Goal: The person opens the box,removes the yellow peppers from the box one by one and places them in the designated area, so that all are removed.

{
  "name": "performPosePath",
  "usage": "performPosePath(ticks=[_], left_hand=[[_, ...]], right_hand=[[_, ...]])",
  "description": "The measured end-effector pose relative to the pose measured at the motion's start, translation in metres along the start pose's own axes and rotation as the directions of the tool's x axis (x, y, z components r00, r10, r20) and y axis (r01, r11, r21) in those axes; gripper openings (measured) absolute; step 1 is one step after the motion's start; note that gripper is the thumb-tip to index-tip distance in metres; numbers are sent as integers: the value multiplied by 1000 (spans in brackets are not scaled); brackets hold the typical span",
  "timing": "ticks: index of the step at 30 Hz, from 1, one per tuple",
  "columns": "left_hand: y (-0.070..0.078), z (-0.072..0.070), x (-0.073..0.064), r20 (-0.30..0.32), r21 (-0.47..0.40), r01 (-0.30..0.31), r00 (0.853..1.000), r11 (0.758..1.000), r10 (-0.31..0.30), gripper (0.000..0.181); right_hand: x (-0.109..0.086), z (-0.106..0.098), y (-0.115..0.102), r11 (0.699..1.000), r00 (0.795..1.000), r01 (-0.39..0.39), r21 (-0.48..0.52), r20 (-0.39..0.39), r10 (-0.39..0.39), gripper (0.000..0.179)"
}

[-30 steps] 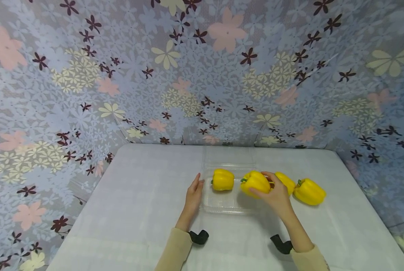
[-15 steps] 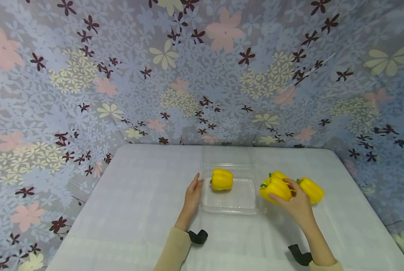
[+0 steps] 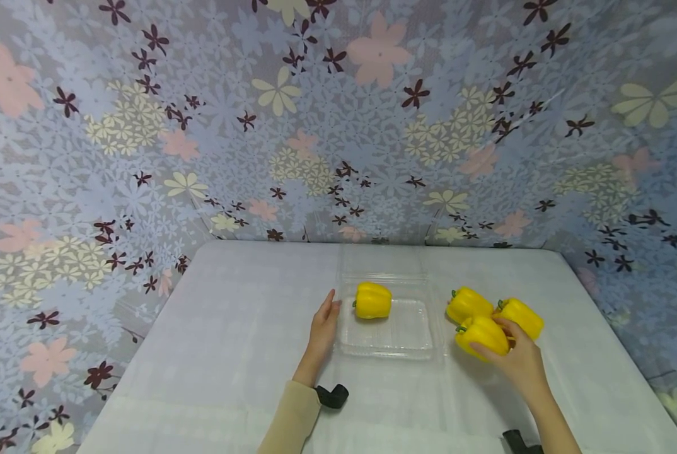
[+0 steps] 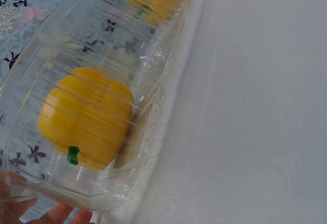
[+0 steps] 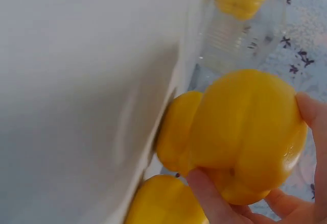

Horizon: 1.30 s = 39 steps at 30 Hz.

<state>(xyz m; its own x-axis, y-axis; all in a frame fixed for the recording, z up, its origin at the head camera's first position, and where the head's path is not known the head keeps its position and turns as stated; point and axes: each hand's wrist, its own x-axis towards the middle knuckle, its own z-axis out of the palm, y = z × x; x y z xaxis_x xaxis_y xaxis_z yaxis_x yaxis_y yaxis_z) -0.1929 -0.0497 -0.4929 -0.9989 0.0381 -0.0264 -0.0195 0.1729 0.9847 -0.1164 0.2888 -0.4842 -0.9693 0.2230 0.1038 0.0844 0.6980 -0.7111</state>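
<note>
My right hand (image 3: 521, 366) holds a yellow bell pepper (image 3: 482, 335) by its blunt end, green stem facing left, over the right side of the table. In the right wrist view, thumb and fingers grip the pepper (image 5: 248, 132) from both sides. Two more yellow bell peppers, a far one (image 3: 466, 305) and a right one (image 3: 522, 317), lie close beside it. An open clear plastic container (image 3: 409, 325) has one yellow bell pepper (image 3: 372, 301) in its left part. My left hand (image 3: 323, 331) rests with fairly straight fingers against the container's left edge.
A pale cloth covers the table (image 3: 248, 340). The container's clear lid (image 3: 381, 261) lies folded back toward the floral curtain (image 3: 316, 126) behind the table. Dark wrist cameras (image 3: 332, 396) stick out inward from the wrists.
My right hand has carried the held bell pepper away from above the container, to the right and nearer, beside the other two peppers. The left hand stays at the container's edge.
</note>
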Motion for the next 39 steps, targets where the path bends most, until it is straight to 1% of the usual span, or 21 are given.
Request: performPosePath(ticks=[3,6,8,9,10,14,17,24,28,30,33,37,39], left_hand=[[-4,1,2,-10,1,-7,1000,1000,7,47],[-20,4,11,-23,0,-7,1000,1000,7,47],[-31,6,16,-30,6,-7,1000,1000,7,48],[-32,6,17,-27,0,-1,1000,1000,1,48],[-38,7,20,-32,3,-5,999,1000,5,48],[-38,8,20,-37,8,-3,999,1000,3,47],[-38,8,20,-40,4,4,999,1000,-3,47],[-38,8,18,-42,-2,10,999,1000,-10,47],[-38,8,18,-49,-2,3,999,1000,-3,47],[-38,8,18,-46,-5,-1,999,1000,1,47],[-38,8,19,-41,-15,0,999,1000,-1,47],[-39,8,21,-43,-11,0,999,1000,0,47],[-39,7,21,-45,-8,0,999,1000,0,47]], right_hand=[[-3,1,5,1000,999,-19,-5,49,19,77],[-5,1,8,999,994,-40,-6,103,40,81],[-5,2,10,999,993,-37,-11,115,38,80],[-5,3,11,999,992,-33,-14,119,34,80],[-5,3,11,999,992,-29,-18,120,31,80],[-4,3,14,999,991,-22,-32,132,26,80],[-4,3,15,998,986,-42,-36,159,47,81],[-1,1,14,994,962,-107,-27,248,110,85],[0,0,15,994,956,-110,-29,271,114,86],[0,-1,14,995,957,-97,-30,273,101,87],[3,-5,10,997,965,-67,-39,250,75,88],[10,-9,-3,999,985,-7,-50,171,15,83],[15,-9,-12,999,989,24,-47,145,-17,79]])
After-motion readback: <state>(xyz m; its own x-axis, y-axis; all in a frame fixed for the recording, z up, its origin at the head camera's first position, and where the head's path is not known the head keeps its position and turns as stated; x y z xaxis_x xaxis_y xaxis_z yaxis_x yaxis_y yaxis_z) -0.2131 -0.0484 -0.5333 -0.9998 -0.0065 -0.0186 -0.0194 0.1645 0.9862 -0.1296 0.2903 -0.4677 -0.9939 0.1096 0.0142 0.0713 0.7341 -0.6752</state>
